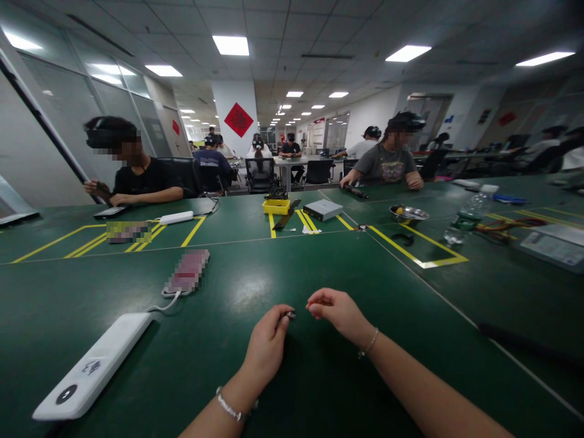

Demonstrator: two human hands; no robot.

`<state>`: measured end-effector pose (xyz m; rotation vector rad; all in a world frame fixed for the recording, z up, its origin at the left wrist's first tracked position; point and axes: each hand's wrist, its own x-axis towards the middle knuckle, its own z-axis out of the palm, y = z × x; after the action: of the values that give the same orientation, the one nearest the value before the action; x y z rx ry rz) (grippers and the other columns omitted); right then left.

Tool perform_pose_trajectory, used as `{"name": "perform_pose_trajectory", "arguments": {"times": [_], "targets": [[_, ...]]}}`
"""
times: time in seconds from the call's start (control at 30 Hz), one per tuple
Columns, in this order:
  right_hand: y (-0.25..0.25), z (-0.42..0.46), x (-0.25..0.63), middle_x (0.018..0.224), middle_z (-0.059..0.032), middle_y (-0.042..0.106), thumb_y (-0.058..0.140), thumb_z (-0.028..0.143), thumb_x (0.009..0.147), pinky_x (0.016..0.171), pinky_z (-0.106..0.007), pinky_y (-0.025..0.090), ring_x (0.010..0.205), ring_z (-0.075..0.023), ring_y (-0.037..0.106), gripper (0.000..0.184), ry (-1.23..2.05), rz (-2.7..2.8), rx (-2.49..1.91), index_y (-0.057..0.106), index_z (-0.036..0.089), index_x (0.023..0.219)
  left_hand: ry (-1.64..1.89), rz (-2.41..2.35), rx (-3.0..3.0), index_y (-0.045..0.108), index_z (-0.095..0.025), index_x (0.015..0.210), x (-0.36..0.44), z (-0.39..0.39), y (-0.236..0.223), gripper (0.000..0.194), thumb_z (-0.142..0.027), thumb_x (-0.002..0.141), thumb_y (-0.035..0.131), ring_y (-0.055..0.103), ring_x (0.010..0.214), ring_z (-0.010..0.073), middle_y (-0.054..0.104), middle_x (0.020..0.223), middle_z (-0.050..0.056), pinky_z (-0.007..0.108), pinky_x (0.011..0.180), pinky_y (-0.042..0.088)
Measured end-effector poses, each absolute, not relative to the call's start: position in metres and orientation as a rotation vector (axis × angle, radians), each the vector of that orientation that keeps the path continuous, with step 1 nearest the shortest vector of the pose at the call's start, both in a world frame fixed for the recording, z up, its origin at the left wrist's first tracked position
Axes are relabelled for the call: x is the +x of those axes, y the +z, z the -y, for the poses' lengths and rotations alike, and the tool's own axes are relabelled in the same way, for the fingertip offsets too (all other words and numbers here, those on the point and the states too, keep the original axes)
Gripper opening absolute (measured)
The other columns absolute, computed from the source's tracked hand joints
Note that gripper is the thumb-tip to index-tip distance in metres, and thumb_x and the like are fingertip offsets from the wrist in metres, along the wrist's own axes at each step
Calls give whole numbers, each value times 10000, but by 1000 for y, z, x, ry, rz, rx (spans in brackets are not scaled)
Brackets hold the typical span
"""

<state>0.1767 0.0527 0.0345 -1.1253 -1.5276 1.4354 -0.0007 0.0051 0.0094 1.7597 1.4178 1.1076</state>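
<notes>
Green bench (pixel 68 292), seen from the head camera: above it, towards its near edge, the left hand (pixel 267 340) pinches a small metal piece (pixel 291 314) between thumb and forefinger. The right hand (pixel 341 315), near it but apart, has curled fingers; whether they grip anything cannot be told. The piece is off the bench, not visibly joined to anything; what remains is unclear. Towards the bench's near left corner, a white power bank (pixel 114 347) bears dark handwriting (pixel 91 367), too blurred to read.
</notes>
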Motion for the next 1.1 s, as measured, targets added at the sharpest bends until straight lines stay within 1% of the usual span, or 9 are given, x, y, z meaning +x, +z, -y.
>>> {"name": "perform_pose_trajectory", "arguments": {"times": [0.17, 0.27, 0.37, 0.5, 0.67, 0.8, 0.9, 1.0, 1.1], "targets": [[26, -49, 168, 622, 19, 579, 647, 306, 645, 559, -243, 403, 558, -85, 510, 216, 1584, 1316, -1039, 629, 139, 782, 1130, -1444, 1788, 569, -215, 946, 0, -4, 10, 200, -226, 816, 418, 566, 810, 156, 625, 883, 19, 289, 732, 435], [23, -45, 161, 703, 6, 614, 710, 249, 572, 599, -237, 408, 599, -81, 532, 277, 1755, 1116, -955, 623, 151, 815, 1156, -1469, 1776, 574, -212, 956, 0, -5, 7, 210, -199, 787, 450, 565, 808, 158, 624, 890, 19, 293, 727, 438], [21, -42, 158, 748, -1, 636, 747, 171, 499, 660, -248, 414, 645, -89, 552, 300, 1828, 1028, -897, 619, 159, 770, 1178, -1480, 1757, 578, -210, 941, -1, -6, 5, 210, -182, 767, 464, 567, 804, 160, 624, 883, 16, 299, 730, 438], [19, -43, 157, 699, 1, 634, 739, 126, 489, 705, -259, 406, 673, -99, 551, 216, 1787, 1072, -883, 635, 150, 677, 1205, -1445, 1759, 579, -209, 925, -2, -6, 5, 190, -196, 784, 451, 568, 807, 161, 624, 870, 16, 300, 731, 437], [18, -43, 157, 701, 4, 641, 731, 131, 499, 695, -265, 402, 677, -106, 549, 214, 1742, 1099, -900, 649, 159, 695, 1219, -1425, 1740, 588, -206, 912, -1, -4, 8, 187, -247, 804, 441, 574, 788, 162, 631, 839, 18, 289, 720, 440], [19, -41, 155, 686, 6, 649, 727, 149, 513, 641, -250, 401, 645, -101, 550, 205, 1689, 1116, -931, 648, 165, 701, 1212, -1451, 1745, 590, -205, 930, 0, -3, 8, 189, -240, 786, 472, 574, 754, 156, 633, 840, 17, 290, 702, 444], [18, -40, 152, 681, -3, 659, 727, 180, 527, 670, -263, 417, 649, -111, 564, 175, 1605, 1143, -973, 654, 158, 684, 1204, -1450, 1763, 603, -211, 911, 1, -3, 8, 178, -220, 768, 497, 569, 715, 145, 634, 806, 4, 277, 664, 445], [14, -39, 148, 708, -19, 674, 737, 223, 524, 732, -299, 429, 691, -137, 587, 209, 1549, 1125, -1009, 672, 156, 711, 1213, -1460, 1755, 612, -214, 896, 2, -3, 8, 177, -206, 749, 514, 569, 692, 136, 636, 775, -9, 264, 654, 440], [11, -36, 144, 720, -33, 682, 730, 282, 547, 735, -320, 436, 681, -147, 585, 262, 1522, 1137, -1030, 692, 156, 774, 1225, -1476, 1713, 617, -206, 885, 3, -3, 9, 172, -229, 754, 509, 572, 687, 136, 641, 761, -8, 262, 658, 439]]}}
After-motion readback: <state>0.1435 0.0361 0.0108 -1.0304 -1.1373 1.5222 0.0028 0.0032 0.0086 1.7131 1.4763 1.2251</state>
